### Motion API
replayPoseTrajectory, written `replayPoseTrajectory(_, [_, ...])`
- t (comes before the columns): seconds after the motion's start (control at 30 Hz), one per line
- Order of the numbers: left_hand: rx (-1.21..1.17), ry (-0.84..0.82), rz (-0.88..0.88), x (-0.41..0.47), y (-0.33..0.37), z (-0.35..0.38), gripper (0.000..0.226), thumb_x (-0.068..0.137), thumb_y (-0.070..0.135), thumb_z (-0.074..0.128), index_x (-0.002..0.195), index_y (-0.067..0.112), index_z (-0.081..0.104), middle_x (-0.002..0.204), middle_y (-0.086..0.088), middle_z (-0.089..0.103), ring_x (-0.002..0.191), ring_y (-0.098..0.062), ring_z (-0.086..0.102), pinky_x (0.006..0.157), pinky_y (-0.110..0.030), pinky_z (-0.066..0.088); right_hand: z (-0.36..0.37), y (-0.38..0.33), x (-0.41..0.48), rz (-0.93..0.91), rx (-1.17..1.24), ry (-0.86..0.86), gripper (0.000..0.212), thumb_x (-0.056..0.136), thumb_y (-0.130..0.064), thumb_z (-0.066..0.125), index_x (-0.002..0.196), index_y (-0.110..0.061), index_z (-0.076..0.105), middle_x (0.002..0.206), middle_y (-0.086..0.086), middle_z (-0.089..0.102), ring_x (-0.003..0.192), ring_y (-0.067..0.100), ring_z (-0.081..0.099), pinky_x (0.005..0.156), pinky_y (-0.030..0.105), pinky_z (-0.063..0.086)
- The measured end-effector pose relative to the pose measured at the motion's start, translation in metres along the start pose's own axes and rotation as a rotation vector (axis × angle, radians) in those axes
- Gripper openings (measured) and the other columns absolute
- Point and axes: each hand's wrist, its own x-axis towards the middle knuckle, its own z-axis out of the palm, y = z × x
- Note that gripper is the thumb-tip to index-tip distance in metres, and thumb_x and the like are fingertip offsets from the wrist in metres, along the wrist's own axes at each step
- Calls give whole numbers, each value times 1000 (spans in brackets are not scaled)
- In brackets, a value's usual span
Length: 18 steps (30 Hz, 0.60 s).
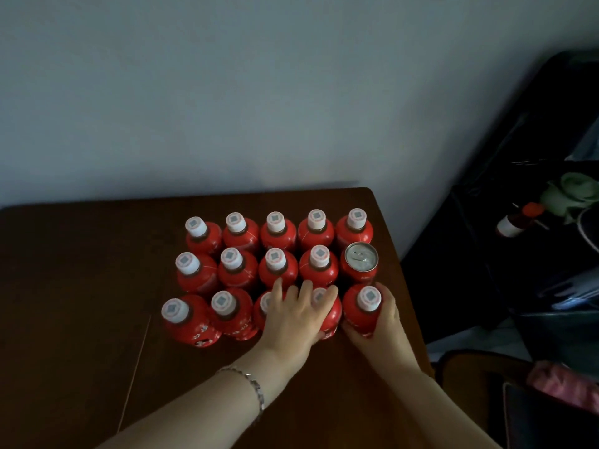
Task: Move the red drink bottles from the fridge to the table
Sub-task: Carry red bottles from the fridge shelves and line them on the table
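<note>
Several red drink bottles (238,270) with white caps stand upright in three rows on the dark brown table (81,303). A red can (360,264) with a silver top stands at the right end of the middle row. My left hand (296,315) lies over the front row, its fingers spread across two bottles and its thumb against the red bottle (330,315) second from the right. My right hand (385,322) is wrapped around the front right bottle (361,312), which stands on the table near the right edge.
A plain wall rises behind the table. To the right of the table are dark furniture and cluttered items, among them a small bottle (518,220) with an orange cap and a green object (573,192). A pink cloth (564,384) lies at the lower right.
</note>
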Motion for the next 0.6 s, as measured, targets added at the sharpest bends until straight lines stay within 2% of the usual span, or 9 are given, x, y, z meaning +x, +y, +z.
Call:
replayPoseTrajectory(0.13, [6, -114, -43, -3, 5, -1, 113, 26, 38, 94, 124, 19, 41, 89, -12, 69, 70, -23, 66, 85, -49, 51, -11, -3, 1, 36, -133, -103, 94, 78, -26, 74, 148, -23, 10, 147, 5, 37, 128, 20, 48, 103, 30, 43])
replayPoseTrajectory(0.2, [54, -198, -71, -5, 11, -14, 113, 53, 36, 89, 141, 13, 22, 113, -23, 60, 100, -31, 62, 100, -53, 39, -17, -8, 0, 93, -206, -166, 94, 82, -28, 69, 148, -24, 3, 143, 8, 43, 122, 22, 52, 101, 36, 46])
replayPoseTrajectory(0.27, [81, -256, -100, -9, 19, -30, 100, 83, 33, 66, 149, 16, -8, 149, -26, 20, 136, -38, 27, 113, -54, 11, -27, -18, -6, 200, -280, -224, 84, 84, -29, 65, 147, -17, 13, 131, 10, 53, 113, 22, 58, 93, 32, 49])
replayPoseTrajectory(0.3, [61, -276, -110, -14, 22, -39, 94, 88, 32, 60, 149, 18, -11, 154, -22, 5, 140, -38, 14, 114, -54, 4, -33, -23, -10, 236, -339, -274, 71, 84, -27, 64, 143, -13, 25, 123, 9, 57, 107, 20, 60, 86, 28, 50])
replayPoseTrajectory(0.33, [31, -261, -95, -19, 24, -47, 87, 88, 30, 58, 150, 17, -3, 155, -19, 1, 141, -38, 13, 114, -53, 4, -40, -29, -17, 234, -401, -337, 56, 85, -26, 63, 135, -13, 39, 115, 7, 59, 102, 19, 62, 79, 25, 49])
replayPoseTrajectory(0.37, [-7, -183, -45, -25, 27, -56, 77, 87, 28, 58, 149, 14, 13, 154, -17, 9, 138, -37, 20, 114, -53, 10, -47, -35, -24, 224, -469, -404, 44, 86, -27, 61, 126, -12, 50, 113, 6, 61, 101, 18, 62, 76, 23, 48])
replayPoseTrajectory(0.43, [-69, -75, 86, -40, 33, -79, 48, 85, 23, 57, 131, 11, 46, 140, -14, 38, 123, -33, 44, 104, -45, 31, -59, -42, -42, 194, -587, -463, 37, 89, -34, 58, 118, -11, 59, 117, 4, 61, 107, 18, 60, 82, 23, 47])
replayPoseTrajectory(0.53, [-65, -95, 166, -62, 34, -106, 24, 93, 26, 43, 108, 13, 57, 112, -8, 60, 102, -28, 57, 77, -32, 35, -73, -49, -78, 194, -695, -451, 42, 91, -39, 55, 125, -14, 57, 126, 1, 55, 116, 17, 53, 95, 28, 43])
replayPoseTrajectory(0.6, [-66, -141, 200, -74, 35, -118, 24, 95, 27, 42, 103, 13, 59, 105, -7, 65, 98, -28, 60, 75, -32, 35, -84, -53, -109, 208, -710, -408, 34, 91, -39, 54, 116, -17, 62, 116, -1, 57, 108, 14, 54, 91, 27, 43])
